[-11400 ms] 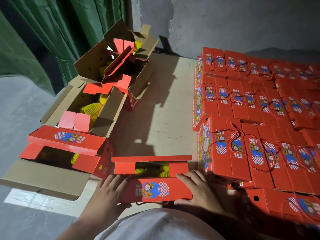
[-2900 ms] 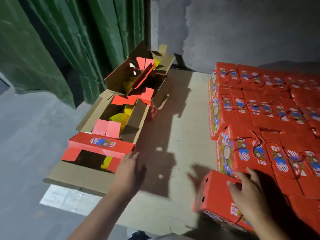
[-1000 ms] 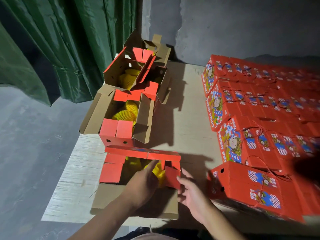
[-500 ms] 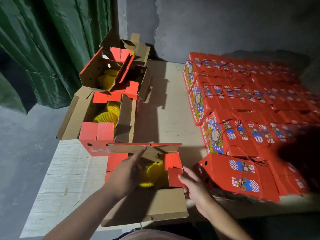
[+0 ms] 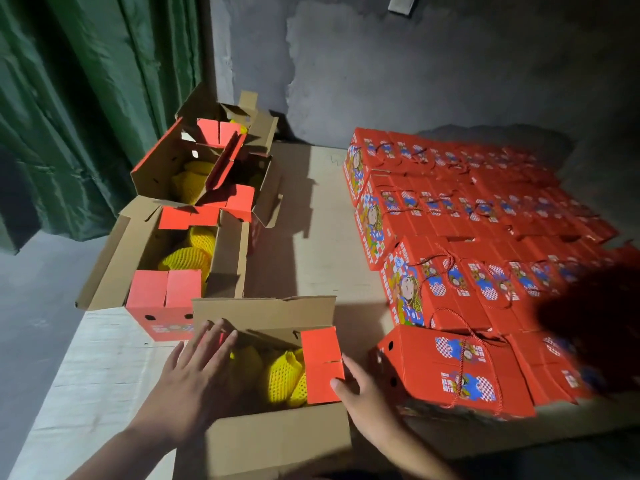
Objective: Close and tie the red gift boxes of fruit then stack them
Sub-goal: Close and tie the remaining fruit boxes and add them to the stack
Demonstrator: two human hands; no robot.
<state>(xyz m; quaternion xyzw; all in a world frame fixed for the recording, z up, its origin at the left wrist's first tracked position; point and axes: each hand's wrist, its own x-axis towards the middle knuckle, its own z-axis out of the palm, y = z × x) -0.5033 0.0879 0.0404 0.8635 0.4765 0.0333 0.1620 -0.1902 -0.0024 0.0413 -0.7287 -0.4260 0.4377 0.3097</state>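
Observation:
An open red gift box [image 5: 277, 441] sits at the near edge of the table, its brown flaps spread and yellow net-wrapped fruit [image 5: 280, 377] showing inside. My left hand [image 5: 194, 372] lies flat with straight fingers over the box's left side. My right hand [image 5: 363, 393] touches the lower edge of the red right end flap [image 5: 322, 362], which stands upright. A closed, rope-tied red box [image 5: 457, 372] lies just right of the open one.
Two more open boxes [image 5: 145, 237] [image 5: 207, 168] with yellow fruit stand behind on the left. Several closed tied boxes [image 5: 467, 216] fill the right side of the wooden table [image 5: 304, 247]. A green curtain [image 5: 86, 98] hangs at the left, a grey wall behind.
The open box has slid closer to me and its long flap now stands up. My left hand moved from inside the box to its left side; the right stays at the end flap.

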